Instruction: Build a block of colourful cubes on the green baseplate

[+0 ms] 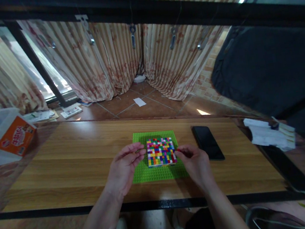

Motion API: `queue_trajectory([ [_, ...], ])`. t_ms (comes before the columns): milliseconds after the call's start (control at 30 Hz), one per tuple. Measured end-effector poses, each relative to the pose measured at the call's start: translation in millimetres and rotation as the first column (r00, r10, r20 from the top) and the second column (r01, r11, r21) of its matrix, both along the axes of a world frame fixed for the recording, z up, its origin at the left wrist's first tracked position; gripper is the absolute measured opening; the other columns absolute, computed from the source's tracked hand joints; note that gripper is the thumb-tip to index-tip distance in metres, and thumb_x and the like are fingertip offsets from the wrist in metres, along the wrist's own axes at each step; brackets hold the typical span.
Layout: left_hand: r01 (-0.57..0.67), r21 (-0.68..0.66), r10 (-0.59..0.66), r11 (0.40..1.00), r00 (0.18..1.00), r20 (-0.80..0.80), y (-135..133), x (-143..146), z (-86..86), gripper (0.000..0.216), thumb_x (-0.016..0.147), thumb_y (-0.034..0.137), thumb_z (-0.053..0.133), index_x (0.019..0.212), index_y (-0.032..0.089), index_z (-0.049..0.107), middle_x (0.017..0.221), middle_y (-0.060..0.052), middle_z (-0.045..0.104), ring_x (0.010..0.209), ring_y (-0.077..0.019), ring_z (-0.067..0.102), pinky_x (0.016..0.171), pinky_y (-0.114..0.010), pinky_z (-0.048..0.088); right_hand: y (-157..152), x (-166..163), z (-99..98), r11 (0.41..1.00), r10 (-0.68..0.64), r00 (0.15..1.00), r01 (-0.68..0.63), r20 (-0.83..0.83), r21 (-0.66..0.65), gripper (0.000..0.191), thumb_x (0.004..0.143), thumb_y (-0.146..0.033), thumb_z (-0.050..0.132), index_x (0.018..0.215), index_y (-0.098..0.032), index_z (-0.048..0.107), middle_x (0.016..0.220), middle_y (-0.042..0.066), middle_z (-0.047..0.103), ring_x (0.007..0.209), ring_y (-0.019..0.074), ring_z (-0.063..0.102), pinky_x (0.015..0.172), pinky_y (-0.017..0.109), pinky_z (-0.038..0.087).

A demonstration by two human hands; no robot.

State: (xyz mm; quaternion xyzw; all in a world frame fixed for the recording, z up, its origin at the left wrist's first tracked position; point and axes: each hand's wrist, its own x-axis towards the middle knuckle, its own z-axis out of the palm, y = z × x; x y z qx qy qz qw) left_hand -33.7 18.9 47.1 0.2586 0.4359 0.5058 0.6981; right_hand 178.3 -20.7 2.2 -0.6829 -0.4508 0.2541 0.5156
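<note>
- Head view: the left hand [126, 165] rests on the flat green plastic studded plate [143, 175]. Its fingertips touch the left edge of the square block of many-coloured little bricks [160, 151]. Its fingers are bent and close to the thumb, but I cannot tell if they hold anything.
- The right hand [194, 161] is at the block's right edge. Its fingertips are pinched on a small red piece [178, 151].
- The plate lies flat in the middle of the brown wooden table [70, 161], and the block sits on it.
- A flat black phone [207, 142] lies just right of the plate.
</note>
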Motion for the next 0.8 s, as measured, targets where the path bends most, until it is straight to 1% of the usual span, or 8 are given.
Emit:
queue_trajectory([
  [67, -0.019, 0.006, 0.019, 1.0, 1.0, -0.016, -0.3, 2.0, -1.6, 0.019, 0.067, 0.005, 0.068, 0.085, 0.011, 0.071, 0.091, -0.007, 0.073, 0.082, -0.0142, 0.068, 0.082, -0.027, 0.052, -0.7, 0.9, -1.4, 1.0, 0.02, 1.0, -0.02, 0.004, -0.023, 0.018, 0.072, -0.036, 0.071, 0.08, -0.02, 0.073, 0.079, 0.006, 0.075, 0.073, 0.0231, 0.068, 0.071, 0.034, 0.051],
  [200, 0.018, -0.014, -0.018, 1.0, 0.999, -0.042, -2.3, 6.3, -2.0, 0.017, 0.068, 0.006, 0.068, 0.084, 0.01, 0.07, 0.087, -0.008, 0.073, 0.079, -0.0146, 0.069, 0.08, -0.027, 0.052, -0.7, 1.1, -3.7, 0.997, 0.055, 0.998, -0.057, -0.035, -0.043, 0.02, 0.072, -0.037, 0.07, 0.083, -0.02, 0.074, 0.084, 0.007, 0.076, 0.077, 0.024, 0.069, 0.074, 0.035, 0.052],
  [300, 0.039, -0.037, -0.042, 0.999, 0.996, -0.077, -2.8, 7.4, -2.2, 0.017, 0.072, 0.011, 0.067, 0.089, 0.01, 0.069, 0.087, -0.009, 0.074, 0.072, -0.0131, 0.067, 0.071, -0.025, 0.051, -0.7, 1.0, -2.4, 0.997, 0.066, 0.997, -0.068, -0.036, -0.045, 0.022, 0.073, -0.038, 0.068, 0.085, -0.02, 0.075, 0.086, 0.007, 0.076, 0.079, 0.0243, 0.07, 0.075, 0.035, 0.052],
  [400, 0.057, -0.042, -0.063, 0.997, 0.986, -0.152, -2.6, 7.2, -3.2, 0.02, 0.075, 0.016, 0.067, 0.094, 0.01, 0.068, 0.082, -0.007, 0.073, 0.056, -0.0066, 0.056, 0.055, -0.019, 0.042, -1.4, 1.5, 0.1, 0.996, 0.066, 0.998, -0.067, -0.018, -0.054, 0.024, 0.074, -0.039, 0.066, 0.085, -0.019, 0.076, 0.087, 0.008, 0.077, 0.082, 0.025, 0.07, 0.075, 0.035, 0.052],
  [467, 0.075, -0.033, -0.08, 0.997, 0.978, -0.194, -2.6, 7.1, -4.0, 0.022, 0.075, 0.018, 0.067, 0.096, 0.01, 0.067, 0.076, -0.004, 0.07, 0.049, -0.0035, 0.047, 0.048, -0.017, 0.033, -1.7, 2.2, 0.2, 0.996, 0.071, 0.997, -0.073, -0.031, -0.06, 0.026, 0.075, -0.04, 0.066, 0.085, -0.019, 0.076, 0.089, 0.008, 0.077, 0.082, 0.0252, 0.07, 0.076, 0.035, 0.052],
  [600, 0.119, -0.023, -0.121, 0.993, 0.967, -0.224, -3.4, 7.6, -5.3, 0.027, 0.074, 0.026, 0.069, 0.095, 0.011, 0.066, 0.067, 0.001, 0.063, 0.045, -0.0019, 0.037, 0.044, -0.016, 0.023, -1.6, 3.3, -4.1, 0.993, 0.091, 0.991, -0.098, -0.097, -0.067, 0.027, 0.075, -0.041, 0.068, 0.088, -0.018, 0.077, 0.088, 0.008, 0.077, 0.08, 0.0244, 0.07, 0.074, 0.034, 0.052],
  [800, 0.169, 0.006, -0.161, 0.986, 0.947, -0.28, -4.3, 8.7, -6.4, 0.026, 0.071, 0.036, 0.071, 0.079, 0.013, 0.063, 0.062, 0.004, 0.056, 0.044, -0.0014, 0.034, 0.043, -0.017, 0.019, -1.6, 1.2, -4.2, 0.996, 0.074, 0.993, -0.079, -0.096, -0.05, 0.025, 0.072, -0.041, 0.071, 0.081, -0.018, 0.076, 0.079, 0.006, 0.076, 0.073, 0.0219, 0.069, 0.068, 0.032, 0.051],
])
